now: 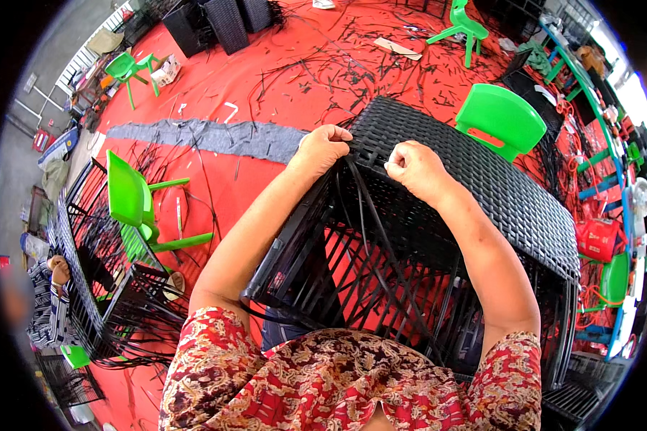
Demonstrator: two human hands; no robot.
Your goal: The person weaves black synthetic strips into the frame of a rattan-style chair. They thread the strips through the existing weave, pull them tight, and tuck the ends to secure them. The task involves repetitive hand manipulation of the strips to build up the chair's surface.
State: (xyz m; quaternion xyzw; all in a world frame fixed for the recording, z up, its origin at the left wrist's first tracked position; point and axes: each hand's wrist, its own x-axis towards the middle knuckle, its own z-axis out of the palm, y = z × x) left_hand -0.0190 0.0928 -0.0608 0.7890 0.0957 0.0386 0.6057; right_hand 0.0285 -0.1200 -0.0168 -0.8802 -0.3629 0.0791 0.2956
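Head view, from the left edge: a person in a striped top [47,305] sits beside a half-woven black frame [101,287], and a green plastic chair [133,205] lies tipped on the red floor mat [223,179] near a grey felt strip [208,138]. At centre stands a black wicker furniture frame [446,215], its top panel woven and its near side open bars. The left hand [323,147] is closed in a fist on the woven top edge, gripping black wicker strands [370,215] that hang down. Just beside it, the right hand [413,169] is also clenched, pinching a strand at that edge. Another green chair [499,118] stands behind the frame.
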